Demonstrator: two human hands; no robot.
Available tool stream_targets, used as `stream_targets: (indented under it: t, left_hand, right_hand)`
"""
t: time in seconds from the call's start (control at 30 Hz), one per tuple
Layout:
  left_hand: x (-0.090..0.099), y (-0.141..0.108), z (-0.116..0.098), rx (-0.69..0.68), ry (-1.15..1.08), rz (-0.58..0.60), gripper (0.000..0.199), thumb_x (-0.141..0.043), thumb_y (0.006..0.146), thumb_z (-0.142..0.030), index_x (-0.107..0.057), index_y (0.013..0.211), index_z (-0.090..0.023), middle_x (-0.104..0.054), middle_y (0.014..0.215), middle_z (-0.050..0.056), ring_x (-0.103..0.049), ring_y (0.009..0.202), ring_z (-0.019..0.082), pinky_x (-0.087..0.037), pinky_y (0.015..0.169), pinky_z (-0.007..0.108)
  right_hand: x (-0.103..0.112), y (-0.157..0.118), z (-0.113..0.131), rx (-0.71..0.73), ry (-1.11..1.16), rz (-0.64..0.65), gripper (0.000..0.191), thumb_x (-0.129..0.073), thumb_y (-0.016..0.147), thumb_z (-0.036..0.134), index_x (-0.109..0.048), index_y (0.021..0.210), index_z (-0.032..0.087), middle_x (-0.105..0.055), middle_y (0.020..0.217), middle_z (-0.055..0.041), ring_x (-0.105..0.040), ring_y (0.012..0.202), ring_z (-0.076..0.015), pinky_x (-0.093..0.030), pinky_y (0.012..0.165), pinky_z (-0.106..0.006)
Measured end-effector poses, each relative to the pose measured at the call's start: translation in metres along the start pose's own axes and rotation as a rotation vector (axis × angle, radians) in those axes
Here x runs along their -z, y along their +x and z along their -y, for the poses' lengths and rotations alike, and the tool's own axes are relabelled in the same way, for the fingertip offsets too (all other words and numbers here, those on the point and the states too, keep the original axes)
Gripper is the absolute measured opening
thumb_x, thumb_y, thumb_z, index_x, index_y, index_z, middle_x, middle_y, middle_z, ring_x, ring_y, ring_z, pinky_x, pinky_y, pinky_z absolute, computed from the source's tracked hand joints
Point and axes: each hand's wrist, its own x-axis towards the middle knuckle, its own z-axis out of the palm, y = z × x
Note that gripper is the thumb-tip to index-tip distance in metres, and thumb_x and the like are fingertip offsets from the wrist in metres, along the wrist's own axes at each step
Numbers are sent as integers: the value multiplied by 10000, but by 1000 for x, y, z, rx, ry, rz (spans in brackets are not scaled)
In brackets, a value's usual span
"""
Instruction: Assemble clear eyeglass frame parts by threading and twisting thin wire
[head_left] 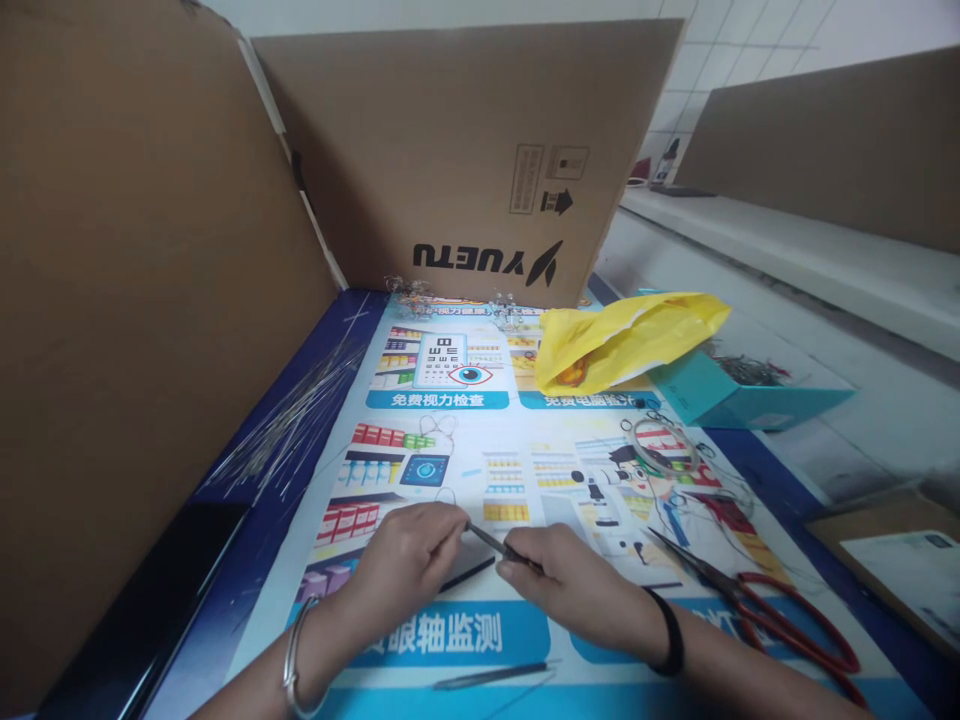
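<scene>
My right hand (566, 580) is closed around a slim dark metal tool with a narrow tip (487, 540), which looks like tweezers. The tool's tip points left and meets the fingertips of my left hand (409, 555). Those fingers are pinched together, and a thin wire loop (445, 494) rises just behind them. What exactly lies in the pinch is too small to make out. A black strip (466, 576) rests on the printed mat under both hands. Closer to me lies a slim grey pointed tool (491, 677) beside a short piece of wire.
Red-handled scissors (757, 600) lie at the right, near a coil of wire (666, 446). A yellow bag (630, 340) leans by a teal box (750, 395) of wire pieces. Straight wires (289, 425) and a black flat object (150, 610) are left. Cardboard panels (465, 150) stand behind.
</scene>
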Motion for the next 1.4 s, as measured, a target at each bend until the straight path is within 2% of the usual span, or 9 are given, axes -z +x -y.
stream_targets:
  t: [0.27, 0.5, 0.63, 0.73, 0.9, 1.07, 1.17, 1.3, 1.4]
  left_hand:
    - [18, 6, -7, 112, -191, 196, 228, -406, 840, -132, -509, 640, -172, -496, 587, -39, -466, 566, 93, -313, 537, 216]
    - [18, 6, -1, 262, -509, 326, 254, -399, 857, -184, -507, 628, -168, -543, 577, -31, -475, 532, 83, -329, 508, 198]
    - [14, 7, 1, 342, -706, 301, 253, -415, 877, -260, -574, 708, -157, -585, 633, -5, -518, 581, 95, -395, 563, 213]
    - [11, 8, 2, 418, -922, 264, 219, -465, 865, -311, -616, 881, -153, -630, 736, 26, -556, 633, 108, -442, 622, 244]
    - [8, 8, 3, 567, -1187, 181, 333, -531, 832, -352, -547, 1099, -154, -667, 975, 109, -638, 837, 182, -483, 714, 300]
    - [8, 8, -2, 581, -1134, 119, 262, -494, 850, -385, -537, 971, -157, -671, 993, 115, -646, 826, 179, -486, 687, 293]
    - [7, 9, -3, 570, -1036, 65, 247, -445, 866, -404, -509, 852, -166, -686, 854, 70, -641, 723, 153, -475, 604, 260]
    - [7, 8, -3, 511, -687, 20, 238, -391, 885, -373, -484, 771, -186, -609, 583, -20, -566, 515, 115, -433, 528, 230]
    - [6, 5, -6, 396, -391, 65, 222, -377, 889, -317, -510, 761, -194, -600, 597, -20, -570, 545, 122, -414, 559, 233]
  right_hand:
    - [5, -4, 4, 30, -55, 18, 294, -460, 816, 319, -350, 584, 175, -380, 535, 45, -339, 512, -72, -177, 480, -215]
    - [9, -5, 4, 88, -76, 29, 260, -470, 816, 303, -378, 609, 176, -418, 558, 43, -370, 526, -71, -189, 495, -216]
    - [5, -1, -3, 78, 11, 15, 305, -450, 826, 303, -323, 580, 175, -348, 530, 55, -338, 508, -65, -194, 478, -207]
    - [2, 2, -9, 32, 96, -10, 323, -438, 832, 314, -300, 574, 178, -331, 528, 57, -334, 506, -64, -202, 470, -201]
    - [1, 5, -13, -8, 145, -13, 313, -431, 836, 322, -321, 580, 181, -342, 530, 56, -341, 509, -68, -209, 464, -202]
    - [3, 1, -6, 38, -6, -18, 270, -448, 835, 314, -377, 613, 177, -426, 576, 46, -391, 534, -77, -246, 500, -208]
    - [3, -2, -2, 66, -158, -94, 182, -458, 835, 297, -475, 700, 176, -542, 690, 1, -476, 635, -118, -299, 571, -228]
    - [2, -2, -3, 83, -172, -236, 131, -458, 840, 284, -531, 815, 177, -581, 808, -46, -512, 744, -163, -345, 646, -259]
    - [2, 2, -4, 64, -31, -348, 149, -457, 844, 295, -517, 775, 178, -560, 744, -25, -502, 688, -145, -361, 619, -248]
